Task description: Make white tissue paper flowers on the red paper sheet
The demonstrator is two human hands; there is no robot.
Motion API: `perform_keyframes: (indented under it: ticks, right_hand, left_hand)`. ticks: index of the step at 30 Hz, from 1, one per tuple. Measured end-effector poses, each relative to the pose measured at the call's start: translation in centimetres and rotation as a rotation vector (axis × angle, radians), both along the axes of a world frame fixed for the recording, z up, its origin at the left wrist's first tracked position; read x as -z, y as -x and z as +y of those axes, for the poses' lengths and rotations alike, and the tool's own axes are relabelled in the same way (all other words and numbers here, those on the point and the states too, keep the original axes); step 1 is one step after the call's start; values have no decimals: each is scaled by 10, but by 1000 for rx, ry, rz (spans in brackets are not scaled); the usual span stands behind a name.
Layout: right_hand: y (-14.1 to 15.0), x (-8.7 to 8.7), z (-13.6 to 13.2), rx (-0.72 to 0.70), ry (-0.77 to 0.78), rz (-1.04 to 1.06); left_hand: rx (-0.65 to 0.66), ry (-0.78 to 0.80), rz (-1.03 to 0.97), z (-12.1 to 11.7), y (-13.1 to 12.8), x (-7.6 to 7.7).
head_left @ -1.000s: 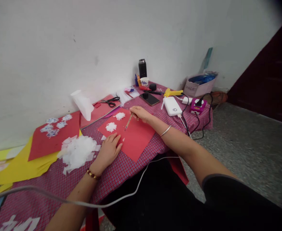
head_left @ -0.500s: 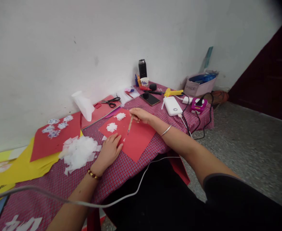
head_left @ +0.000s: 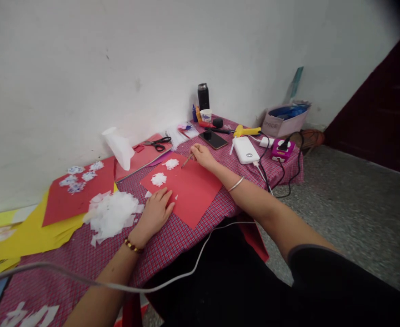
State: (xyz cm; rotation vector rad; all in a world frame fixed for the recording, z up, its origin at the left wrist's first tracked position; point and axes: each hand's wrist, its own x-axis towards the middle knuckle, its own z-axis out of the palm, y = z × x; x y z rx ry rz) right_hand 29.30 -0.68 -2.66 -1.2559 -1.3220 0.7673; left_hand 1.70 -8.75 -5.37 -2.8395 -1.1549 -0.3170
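My right hand (head_left: 202, 155) is closed around a thin brush (head_left: 187, 161), whose tip points at a white paper flower (head_left: 170, 164) at the far corner of a red sheet (head_left: 193, 190). A second white flower (head_left: 158, 179) lies on the same sheet, nearer the left. My left hand (head_left: 155, 211) rests flat with fingers spread on the red sheet's left edge, beside a heap of white paper scraps (head_left: 111, 215).
On the checked tablecloth (head_left: 172, 240) lie scissors (head_left: 157, 143), a phone (head_left: 215, 139), a white power bank (head_left: 245, 150), a yellow glue gun (head_left: 245, 131), a black flask (head_left: 203, 96) and a cup (head_left: 206, 115). Another red sheet (head_left: 77, 193) carries several small flowers. A white cable (head_left: 125, 284) crosses in front.
My right hand has moved away from me with the brush, from the middle of the red sheet to the far flower. My left hand has stayed put.
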Motion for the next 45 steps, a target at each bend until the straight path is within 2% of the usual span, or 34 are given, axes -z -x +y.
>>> perform_keyframes:
  ticks: [5,14,26,36,45]
  right_hand:
    - [2,5,-1,-50,-38,-97]
    - [11,15,-5,-285,-2,-268]
    - [20,31,1,-318,-73,-348]
    - [17,18,-7,-297,-3,-418]
    - [1,-4,-13,-185,20,-572]
  left_hand:
    - [2,4,11,0,0,-1]
    - [-2,-3,12,-1,-1,-1]
    - [-6,-4,30,-1,-1,-1]
    - [-4,-6,24,1,0,1]
    - [4,-11,33,2,1,2]
